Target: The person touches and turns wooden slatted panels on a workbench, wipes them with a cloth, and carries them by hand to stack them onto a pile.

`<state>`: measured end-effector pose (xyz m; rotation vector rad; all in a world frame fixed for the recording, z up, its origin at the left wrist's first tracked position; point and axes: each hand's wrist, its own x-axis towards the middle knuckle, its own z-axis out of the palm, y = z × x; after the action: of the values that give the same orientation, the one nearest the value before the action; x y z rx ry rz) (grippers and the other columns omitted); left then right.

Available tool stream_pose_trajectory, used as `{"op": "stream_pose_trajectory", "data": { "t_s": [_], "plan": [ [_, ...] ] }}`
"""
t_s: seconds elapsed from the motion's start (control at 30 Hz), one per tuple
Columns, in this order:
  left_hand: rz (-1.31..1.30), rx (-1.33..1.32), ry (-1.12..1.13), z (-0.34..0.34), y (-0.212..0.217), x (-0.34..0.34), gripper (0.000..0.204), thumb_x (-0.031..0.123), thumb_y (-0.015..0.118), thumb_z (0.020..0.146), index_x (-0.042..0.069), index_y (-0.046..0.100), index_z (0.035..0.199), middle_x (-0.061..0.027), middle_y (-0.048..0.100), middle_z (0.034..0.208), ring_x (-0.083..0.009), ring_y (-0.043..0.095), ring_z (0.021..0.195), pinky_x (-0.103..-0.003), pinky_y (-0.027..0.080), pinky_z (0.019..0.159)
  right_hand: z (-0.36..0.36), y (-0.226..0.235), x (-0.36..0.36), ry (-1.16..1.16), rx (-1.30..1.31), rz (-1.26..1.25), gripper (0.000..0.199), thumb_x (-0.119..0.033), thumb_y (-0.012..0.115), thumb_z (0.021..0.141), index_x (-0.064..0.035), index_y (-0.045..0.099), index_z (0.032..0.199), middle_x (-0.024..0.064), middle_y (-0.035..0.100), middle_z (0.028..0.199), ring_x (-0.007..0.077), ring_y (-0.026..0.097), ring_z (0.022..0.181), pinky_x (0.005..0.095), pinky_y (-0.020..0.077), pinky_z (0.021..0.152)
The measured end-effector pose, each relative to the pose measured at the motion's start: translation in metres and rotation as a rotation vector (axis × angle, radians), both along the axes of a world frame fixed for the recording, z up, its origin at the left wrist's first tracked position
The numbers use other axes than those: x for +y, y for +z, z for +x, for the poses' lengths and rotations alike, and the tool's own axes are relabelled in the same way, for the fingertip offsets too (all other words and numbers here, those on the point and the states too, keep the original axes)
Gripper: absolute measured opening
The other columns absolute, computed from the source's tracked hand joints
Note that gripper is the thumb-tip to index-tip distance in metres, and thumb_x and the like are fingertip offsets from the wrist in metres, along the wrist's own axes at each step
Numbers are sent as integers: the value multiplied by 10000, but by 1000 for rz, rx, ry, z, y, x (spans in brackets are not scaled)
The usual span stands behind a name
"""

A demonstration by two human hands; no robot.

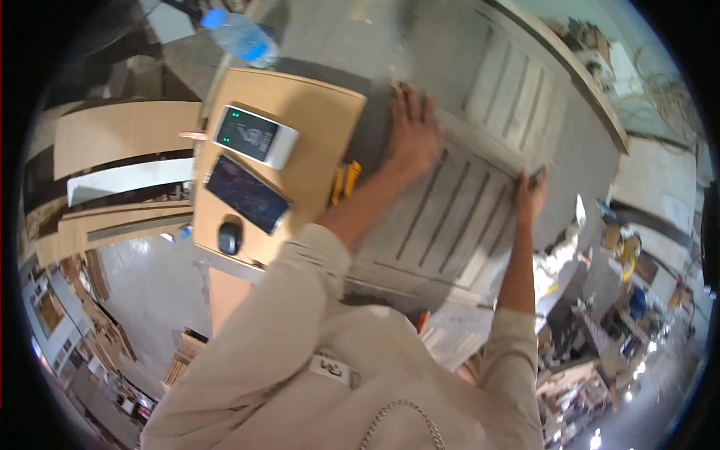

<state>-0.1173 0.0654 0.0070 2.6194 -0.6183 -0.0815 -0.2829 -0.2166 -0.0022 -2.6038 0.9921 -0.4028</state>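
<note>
A grey panel (457, 202) with routed grooves lay across the bench, the biggest thing in view, running from the centre toward the upper right. Beside it on the left sat a plywood board (315, 112) carrying a white device (255, 136), a dark phone (247, 193) and a small black mouse (229, 238). A yellow tool (345, 182) rested in the gap between board and panel, and a water bottle (240, 36) lay beyond. The left hand (411, 131) pressed flat on the panel's upper end, fingers spread apart. The right hand (529, 196) was at the panel's right edge, fingers curled on a small dark object that could not be made out. Steady, even pressure from the flat palm would likely keep the panel from shifting while the other hand worked the edge.
</note>
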Motion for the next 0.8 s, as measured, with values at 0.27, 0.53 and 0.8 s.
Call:
{"op": "stream_pose_trajectory", "data": {
  "t_s": [0.27, 0.53, 0.8],
  "plan": [
    [74, 114, -42, -12, -3, 19, 565, 347, 274, 1007, 64, 170, 1484, -176, -17, 1557, -360, 122, 1419, -450, 333, 1096, -5, -10, 6, 26, -99, -261, 412, -279, 567, 916, -12, 544, 1229, 181, 571, 1234, 336, 535, 1094, 420, 358, 969],
    [72, 115, -112, -28, -2, 29, 536, 231, 355, 993, -9, 219, 1454, -279, 8, 1526, -369, 69, 1431, -413, 158, 1168, -6, -1, 23, -122, -45, -131, 468, -327, 604, 891, -13, 542, 1232, 174, 590, 1199, 348, 531, 1064, 399, 380, 934],
    [11, 105, -107, -24, 4, 22, 534, 175, 391, 971, -15, 233, 1445, -286, 20, 1522, -393, 99, 1419, -434, 171, 1165, 3, 9, 17, -123, -40, -148, 530, -372, 608, 882, -25, 514, 1271, 177, 584, 1198, 354, 509, 1033, 410, 381, 938]
  ]
}}
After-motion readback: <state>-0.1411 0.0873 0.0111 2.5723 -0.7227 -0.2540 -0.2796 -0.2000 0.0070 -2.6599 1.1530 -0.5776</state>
